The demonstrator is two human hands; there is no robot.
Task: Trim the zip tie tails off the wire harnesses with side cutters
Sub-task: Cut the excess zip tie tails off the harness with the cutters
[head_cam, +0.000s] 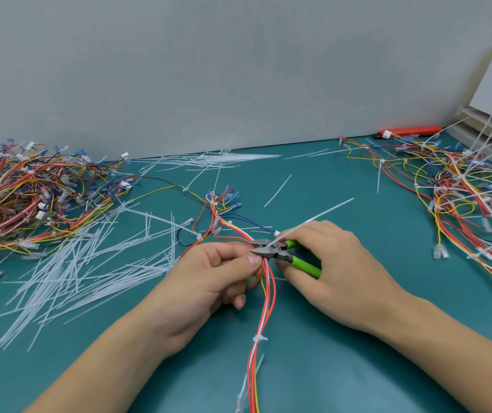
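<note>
A wire harness (264, 296) of red, white and yellow wires runs from the bottom edge up the middle of the green mat. My left hand (209, 275) pinches the bundle between thumb and fingers. My right hand (331, 263) grips green-handled side cutters (280, 251). Their jaws point left, open around the base of a long white zip tie tail (316, 217) that sticks up to the right. A trimmed tie (259, 338) wraps the bundle lower down. The harness's blue connectors (226, 198) fan out behind.
A pile of harnesses (27, 192) lies at the left, another pile (459, 192) with long tails at the right. Cut white tails (90, 263) litter the mat on the left and at the back. An orange tool (408, 131) lies by the wall.
</note>
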